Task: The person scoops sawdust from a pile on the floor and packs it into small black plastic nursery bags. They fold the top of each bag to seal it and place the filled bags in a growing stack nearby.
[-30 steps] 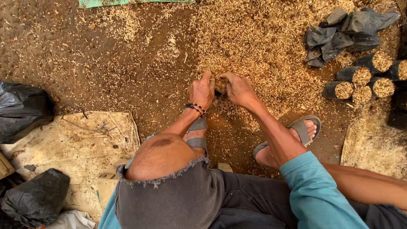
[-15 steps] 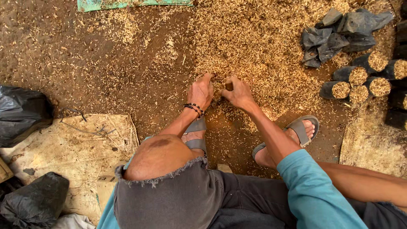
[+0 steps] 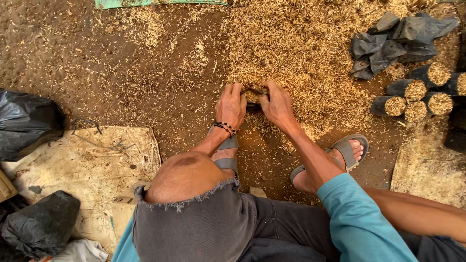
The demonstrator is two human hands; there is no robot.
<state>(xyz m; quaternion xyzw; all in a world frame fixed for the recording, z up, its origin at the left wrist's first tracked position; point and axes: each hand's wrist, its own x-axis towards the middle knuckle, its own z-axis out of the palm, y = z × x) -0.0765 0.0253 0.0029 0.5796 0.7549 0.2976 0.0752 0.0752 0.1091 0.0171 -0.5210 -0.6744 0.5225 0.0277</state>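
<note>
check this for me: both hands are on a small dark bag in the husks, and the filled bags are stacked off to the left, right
Not quite. The head view shows the filled bags stacked at the right, not the left. The rest holds: the left hand and right hand are both on the small dark bag in the husks.

Bare brown earth floor [image 3: 121,63], outdoors, soft even daylight. Pale rice husk [image 3: 301,43] scattered thick over upper middle. Worn beige sack [image 3: 82,165] flat on ground at left. Black plastic bags [image 3: 26,123] at left edge. Green strip [image 3: 145,3] at top edge, perhaps tarpaulin. Second pale mat [image 3: 427,170] at right.
</note>
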